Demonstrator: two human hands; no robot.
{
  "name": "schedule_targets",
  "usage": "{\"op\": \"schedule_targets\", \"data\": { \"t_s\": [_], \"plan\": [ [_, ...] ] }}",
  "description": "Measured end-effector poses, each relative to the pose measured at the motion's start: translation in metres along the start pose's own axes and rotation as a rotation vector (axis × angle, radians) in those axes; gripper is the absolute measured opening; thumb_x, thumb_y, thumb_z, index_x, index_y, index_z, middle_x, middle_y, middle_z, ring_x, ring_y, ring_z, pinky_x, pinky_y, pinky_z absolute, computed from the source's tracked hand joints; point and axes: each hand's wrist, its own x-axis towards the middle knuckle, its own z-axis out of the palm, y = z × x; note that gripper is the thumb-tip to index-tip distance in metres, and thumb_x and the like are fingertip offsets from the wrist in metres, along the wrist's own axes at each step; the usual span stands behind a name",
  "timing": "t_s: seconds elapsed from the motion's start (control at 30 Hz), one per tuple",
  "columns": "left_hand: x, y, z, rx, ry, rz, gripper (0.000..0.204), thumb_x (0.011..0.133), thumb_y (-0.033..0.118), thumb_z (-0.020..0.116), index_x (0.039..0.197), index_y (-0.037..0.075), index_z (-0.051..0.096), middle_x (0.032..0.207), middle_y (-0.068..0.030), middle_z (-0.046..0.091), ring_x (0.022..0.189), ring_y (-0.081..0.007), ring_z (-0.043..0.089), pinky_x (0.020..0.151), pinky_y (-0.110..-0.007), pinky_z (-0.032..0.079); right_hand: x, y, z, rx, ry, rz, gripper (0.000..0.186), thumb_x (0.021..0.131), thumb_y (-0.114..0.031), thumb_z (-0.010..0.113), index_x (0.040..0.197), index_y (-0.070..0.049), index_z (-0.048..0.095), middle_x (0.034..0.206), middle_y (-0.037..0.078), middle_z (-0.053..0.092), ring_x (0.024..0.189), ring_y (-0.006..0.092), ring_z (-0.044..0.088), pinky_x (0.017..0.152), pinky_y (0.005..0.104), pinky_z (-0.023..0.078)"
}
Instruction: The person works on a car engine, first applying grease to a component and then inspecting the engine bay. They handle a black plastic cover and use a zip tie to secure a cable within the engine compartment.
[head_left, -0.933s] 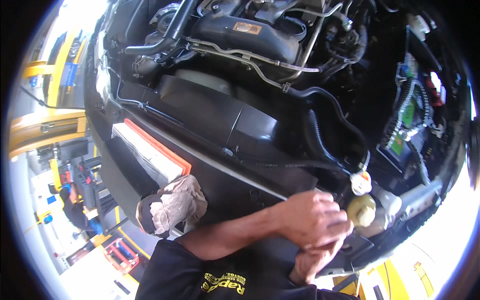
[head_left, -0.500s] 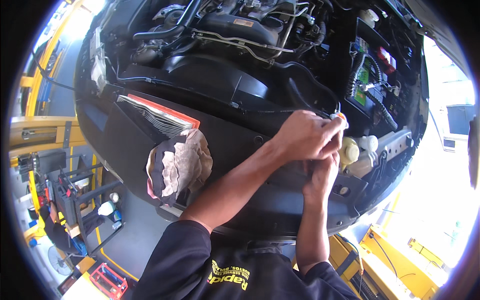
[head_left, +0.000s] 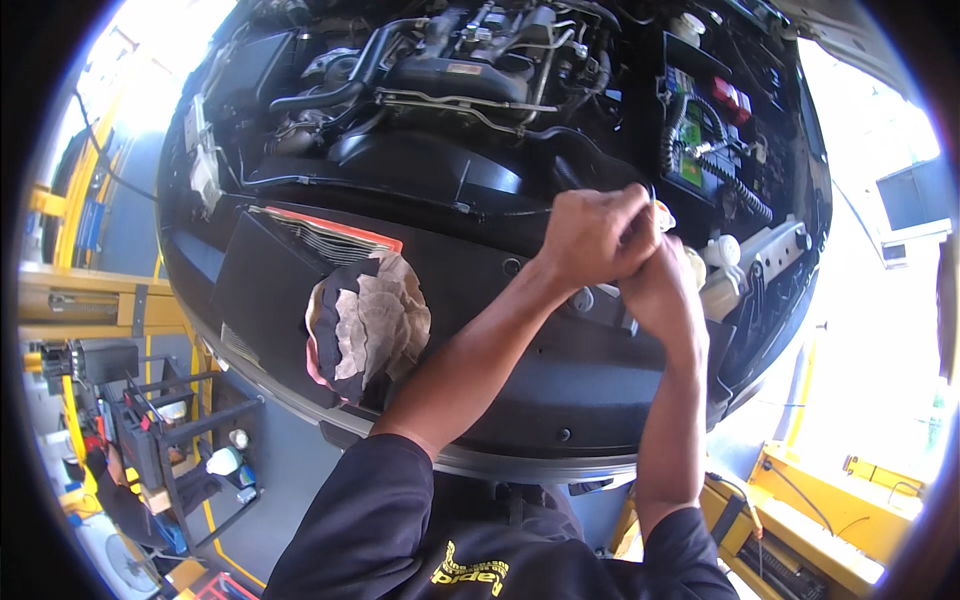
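Note:
My left hand [head_left: 598, 238] is closed in a fist over the front edge of a car's engine bay. Close against it, my right hand [head_left: 664, 290] is bent inward with its fingers curled and mostly hidden. Whatever the two hands grip between them cannot be seen. Just beyond the knuckles shows a cap with an orange and white top [head_left: 663, 215]. To the right of my right hand are a pale yellow cap [head_left: 696, 266], partly covered, and a white cap [head_left: 722, 250]. Beneath the hands lies the black front panel [head_left: 480, 375].
A pleated air filter with an orange rim [head_left: 340, 232] lies at the left of the panel, beside a crumpled brown and black rag [head_left: 370, 325]. The engine [head_left: 465, 75] is at the back, a battery [head_left: 690, 130] at the right. A tool cart [head_left: 185, 430] stands lower left.
My right hand has come up higher against the left, its fingers now more hidden. The whole view has shifted a little, so the engine bay sits further left at its right side.

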Motion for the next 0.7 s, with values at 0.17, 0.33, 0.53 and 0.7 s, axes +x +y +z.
{"op": "schedule_targets", "data": {
  "t_s": [0.17,0.33,0.53,0.7],
  "plan": [
    [0.002,0.0,0.002,-0.029,0.101,-0.054,0.017,0.092,0.004,0.063,0.077,0.005,0.057,0.055,-0.0058,0.05,0.043,-0.0163,0.053,0.044,-0.03,0.039,0.037,0.018,0.025,-0.028,0.154,-0.126,0.017,0.082,-0.015,0.07,0.096,-0.006,0.067,0.09,0.015,0.072,0.087,0.0376,0.071,0.071,0.0466,0.056],
    [-0.003,0.008,0.011,-0.117,0.126,0.023,0.017,0.092,0.004,0.062,0.077,0.004,0.056,0.056,-0.0057,0.05,0.042,-0.0159,0.05,0.043,-0.03,0.037,0.023,0.015,0.042,-0.02,0.275,-0.052,0.017,0.083,-0.023,0.071,0.094,-0.012,0.065,0.089,0.007,0.072,0.079,0.0303,0.072,0.064,0.0417,0.056],
    [-0.003,0.011,0.01,-0.08,0.12,0.063,0.018,0.092,0.004,0.063,0.076,0.004,0.055,0.056,-0.006,0.049,0.043,-0.0157,0.05,0.044,-0.03,0.037,0.035,0.021,0.047,0.043,0.361,-0.115,0.024,0.084,-0.025,0.07,0.106,-0.016,0.068,0.092,0.002,0.072,0.076,0.0269,0.072,0.06,0.0383,0.054],
    [-0.002,0.007,0.012,-0.07,0.137,0.013,0.017,0.093,0.006,0.064,0.078,0.005,0.056,0.057,-0.0062,0.051,0.045,-0.017,0.054,0.045,-0.03,0.04,0.043,0.026,0.055,0.118,0.388,-0.173,0.018,0.084,-0.02,0.07,0.101,-0.013,0.07,0.09,0.004,0.072,0.073,0.0244,0.072,0.059,0.0355,0.053]
  ]
}}
